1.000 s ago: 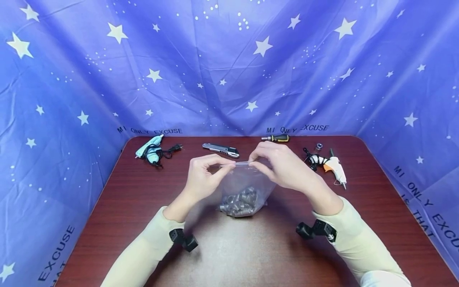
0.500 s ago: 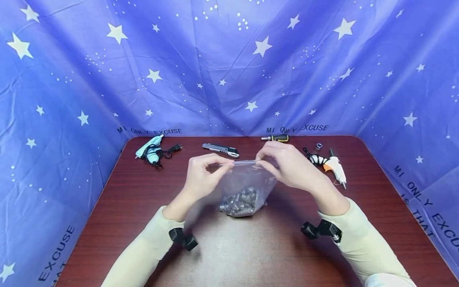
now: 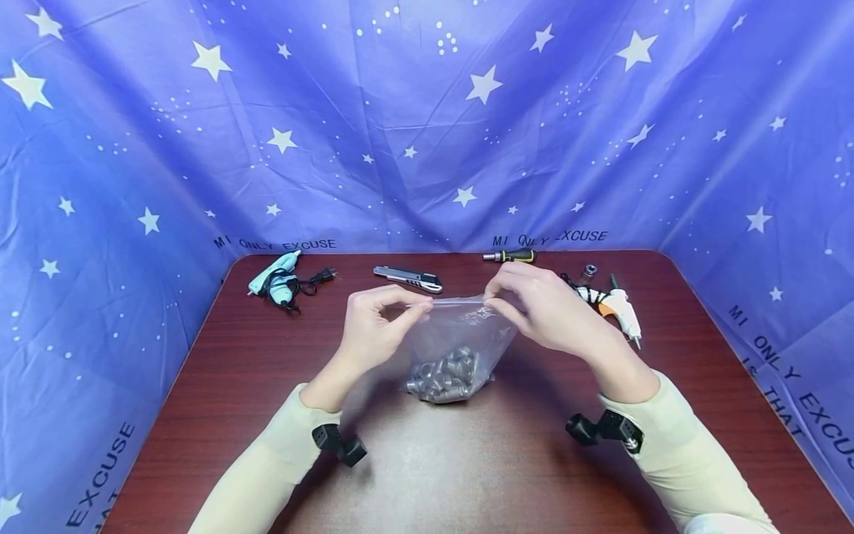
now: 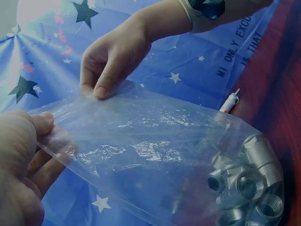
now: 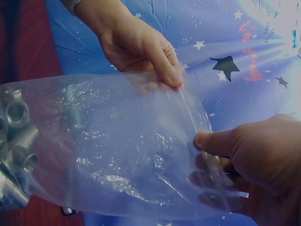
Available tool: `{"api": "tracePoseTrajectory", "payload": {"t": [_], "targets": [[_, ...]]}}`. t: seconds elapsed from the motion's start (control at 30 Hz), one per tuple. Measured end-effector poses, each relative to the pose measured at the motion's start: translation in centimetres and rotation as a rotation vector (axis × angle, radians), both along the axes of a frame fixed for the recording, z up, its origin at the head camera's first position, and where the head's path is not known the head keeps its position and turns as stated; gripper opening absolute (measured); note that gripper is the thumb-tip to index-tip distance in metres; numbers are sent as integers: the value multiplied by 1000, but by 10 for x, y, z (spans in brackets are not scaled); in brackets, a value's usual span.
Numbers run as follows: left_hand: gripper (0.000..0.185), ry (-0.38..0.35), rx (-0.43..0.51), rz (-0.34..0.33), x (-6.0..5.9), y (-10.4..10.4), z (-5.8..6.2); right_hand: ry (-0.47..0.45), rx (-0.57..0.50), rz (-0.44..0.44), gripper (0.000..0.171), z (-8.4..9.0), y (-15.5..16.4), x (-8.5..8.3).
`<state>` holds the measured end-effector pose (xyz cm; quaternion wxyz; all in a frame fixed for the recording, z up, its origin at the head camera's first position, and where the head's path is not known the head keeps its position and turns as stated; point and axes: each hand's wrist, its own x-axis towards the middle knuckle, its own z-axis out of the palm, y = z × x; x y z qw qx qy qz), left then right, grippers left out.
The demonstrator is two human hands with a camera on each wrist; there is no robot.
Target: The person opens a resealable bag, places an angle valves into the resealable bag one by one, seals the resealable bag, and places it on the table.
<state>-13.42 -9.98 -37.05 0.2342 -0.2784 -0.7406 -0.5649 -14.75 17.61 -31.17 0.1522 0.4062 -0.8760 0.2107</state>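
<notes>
A clear zip-lock bag (image 3: 460,334) stands upright on the table with several metal pipe fittings (image 3: 443,374) heaped in its bottom. The left hand (image 3: 376,326) pinches the bag's top edge near its left corner between thumb and forefinger. Farther along the same edge, toward the right corner, the right hand (image 3: 540,308) pinches the zip strip. The left wrist view shows threaded openings on the fittings (image 4: 244,183). From the right wrist, the zip line runs between the two thumbs, and some right-hand fingers (image 5: 207,176) show through the plastic behind the bag.
At the back lie a light-blue glue gun (image 3: 280,282) with its cord, a utility knife (image 3: 407,279) and a screwdriver (image 3: 510,256). A small metal fitting (image 3: 590,271) and a white-and-orange glue gun (image 3: 620,311) are at the right. A starry blue curtain (image 3: 400,111) surrounds the table (image 3: 253,386).
The right hand has slid rightward along the bag's top edge, away from the left hand, exposing more of the zip strip. The left hand keeps its pinch almost in place.
</notes>
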Motion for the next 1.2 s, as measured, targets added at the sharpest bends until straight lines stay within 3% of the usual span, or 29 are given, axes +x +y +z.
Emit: {"api": "tracePoseTrajectory", "payload": {"t": [0.97,1.2], "targets": [[4,-58,5,36,0,-6,0,2,-14,-56,12,-4,28,3],[5,-38,10,45,0,-7,-2,6,11,-71,11,-4,32,2]]}}
